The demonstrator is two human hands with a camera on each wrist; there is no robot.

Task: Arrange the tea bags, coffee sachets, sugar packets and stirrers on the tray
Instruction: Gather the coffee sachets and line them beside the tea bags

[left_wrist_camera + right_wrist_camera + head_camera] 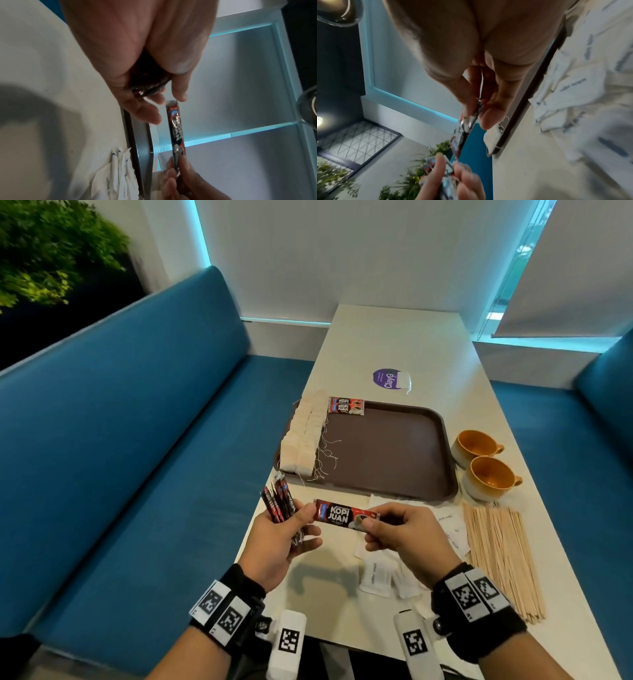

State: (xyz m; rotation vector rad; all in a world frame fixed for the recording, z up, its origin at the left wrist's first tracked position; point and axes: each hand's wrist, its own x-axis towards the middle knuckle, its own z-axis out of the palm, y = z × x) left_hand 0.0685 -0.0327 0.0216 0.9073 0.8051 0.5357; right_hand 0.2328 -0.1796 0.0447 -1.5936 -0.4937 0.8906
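- A single coffee sachet (346, 515) is pinched at its right end by the right hand (409, 534), thumb & fingers pressed together on the foil; it is held level above the table's (404, 344) near edge.
- The sachet's left end is seen at the thumb of the left hand (279, 537), whose fingers are curled round a fanned bunch of sachets (279, 501).
- On the brown tray (387, 446): tea bags (303, 436) lined along the left side, strings trailing; two sachets (346, 405) laid at the far left corner.
- Sugar packets (376, 573) are scattered on the table below the hands; stirrers (500, 556) are piled to the right, off the tray.
- Two orange cups (483, 463) are stood beside the tray's right rim.
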